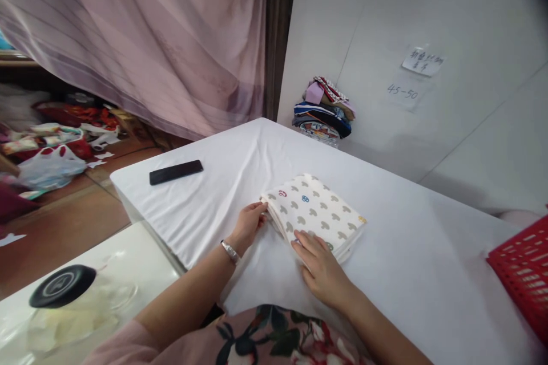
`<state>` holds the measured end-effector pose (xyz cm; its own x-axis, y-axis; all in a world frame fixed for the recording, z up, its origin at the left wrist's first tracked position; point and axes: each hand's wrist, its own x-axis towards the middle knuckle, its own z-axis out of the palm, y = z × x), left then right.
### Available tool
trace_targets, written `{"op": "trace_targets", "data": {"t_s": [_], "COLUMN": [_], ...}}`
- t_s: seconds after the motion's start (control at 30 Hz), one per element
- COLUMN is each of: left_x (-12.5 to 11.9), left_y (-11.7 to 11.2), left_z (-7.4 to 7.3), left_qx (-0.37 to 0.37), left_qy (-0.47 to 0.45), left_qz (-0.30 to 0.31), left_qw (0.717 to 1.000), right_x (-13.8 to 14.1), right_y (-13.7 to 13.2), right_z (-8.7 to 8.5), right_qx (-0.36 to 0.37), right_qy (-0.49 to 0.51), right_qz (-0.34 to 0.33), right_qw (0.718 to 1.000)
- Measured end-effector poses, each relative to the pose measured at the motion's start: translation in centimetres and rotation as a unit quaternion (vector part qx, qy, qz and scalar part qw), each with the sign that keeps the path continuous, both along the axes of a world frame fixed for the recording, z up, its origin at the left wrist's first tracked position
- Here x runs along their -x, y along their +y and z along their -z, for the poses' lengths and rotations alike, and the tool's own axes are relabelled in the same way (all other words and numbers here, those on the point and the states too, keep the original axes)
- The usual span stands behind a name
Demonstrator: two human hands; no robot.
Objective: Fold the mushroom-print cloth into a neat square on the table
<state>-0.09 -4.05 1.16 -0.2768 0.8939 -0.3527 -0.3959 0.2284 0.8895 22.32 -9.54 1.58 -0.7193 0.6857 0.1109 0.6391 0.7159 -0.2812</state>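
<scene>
A folded white cloth point(317, 205) printed with grey mushroom shapes and a few coloured ones lies in layers on the white-covered table point(398, 274). At its left corner, my left hand point(248, 226) pinches the edge between thumb and fingers. My right hand point(319, 265) rests on the near edge of the cloth, fingers stretched out and lying flat on top. What is under the right palm is hidden. A black phone-like slab point(176, 172) lies to the left on the same table.
A red plastic basket point(522, 268) stands at the right edge. Folded clothes point(323, 111) are stacked beyond the table by the wall. On a side table at lower left is a jar with a black lid point(63, 286). A pink curtain point(192, 40) hangs behind.
</scene>
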Motion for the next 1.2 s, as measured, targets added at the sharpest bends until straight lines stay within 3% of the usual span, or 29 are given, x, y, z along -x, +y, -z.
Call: {"op": "trace_targets", "data": {"t_s": [0.27,0.43,0.5,0.63,0.73,0.83,0.93,1.07,1.2], "left_x": [0.0,0.8,1.4,2.2,1.7,0.3,-0.9,-1.4,-1.3], "left_y": [0.8,1.5,1.5,1.3,1.3,1.6,2.1,2.5,2.4], "left_z": [0.0,0.1,-0.1,-1.0,-1.8,-2.3,-1.8,0.5,1.6], "left_qx": [0.013,0.036,0.046,0.013,-0.146,-0.331,-0.396,-0.361,-0.32], "left_qy": [0.044,0.176,0.302,0.551,0.638,0.652,0.668,0.704,0.7], "left_qz": [-0.024,-0.032,-0.004,0.05,0.029,0.044,0.114,0.207,0.229], "left_qw": [0.999,0.983,0.952,0.833,0.756,0.68,0.62,0.575,0.596], "right_x": [0.2,-0.6,-1.2,-2.2,-2.4,-2.4,-2.7,-4.0,-5.4], "right_y": [0.0,-0.2,-0.5,-1.1,-1.3,-1.2,-1.0,-1.2,-1.3], "right_z": [0.1,-0.1,-0.2,-0.4,-0.5,-0.6,-0.6,-0.5,-0.5], "right_qx": [-0.002,0.011,0.017,0.03,0.038,0.046,0.049,0.028,-0.011], "right_qy": [-0.022,-0.025,-0.025,-0.018,-0.01,-0.009,-0.006,0.013,0.053], "right_qz": [-0.008,-0.022,-0.033,-0.03,-0.023,-0.023,-0.031,-0.028,-0.005], "right_qw": [1.0,0.999,0.999,0.999,0.999,0.999,0.998,0.999,0.999]}}
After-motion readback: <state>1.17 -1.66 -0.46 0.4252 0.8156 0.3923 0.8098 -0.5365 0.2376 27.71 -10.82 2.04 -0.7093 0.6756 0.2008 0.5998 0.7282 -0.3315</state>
